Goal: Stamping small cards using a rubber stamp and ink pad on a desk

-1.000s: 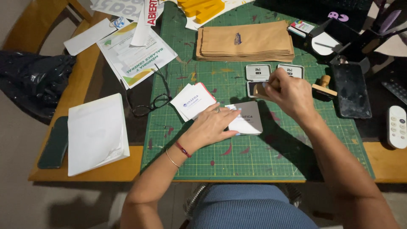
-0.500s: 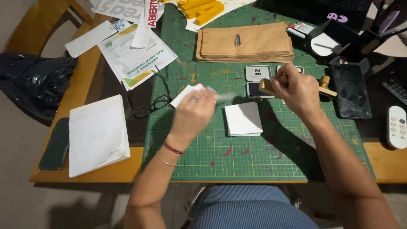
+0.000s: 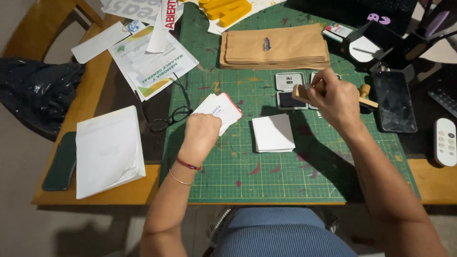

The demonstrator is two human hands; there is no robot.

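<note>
My right hand [image 3: 333, 97] grips a wooden stamp [image 3: 302, 92] and holds it just over a dark ink pad [image 3: 291, 100] on the green cutting mat [image 3: 266, 166]. My left hand [image 3: 202, 134] rests on the near edge of a fanned pile of white cards with red edges [image 3: 221, 109], fingers curled on it. A neat stack of blank white cards [image 3: 273, 133] lies on the mat between my two hands, touched by neither.
A stack of brown paper envelopes [image 3: 274, 47] lies at the back of the mat. Glasses [image 3: 169, 119], printed leaflets [image 3: 152, 62] and a white pad [image 3: 108, 151] sit left. A phone [image 3: 394, 101], a second stamp [image 3: 365, 91] and a white remote [image 3: 446, 141] are right.
My left hand left the blank stack, carried a card leftward and came down on the fanned pile. My right hand with the stamp rose slightly and stays over the ink pads.
</note>
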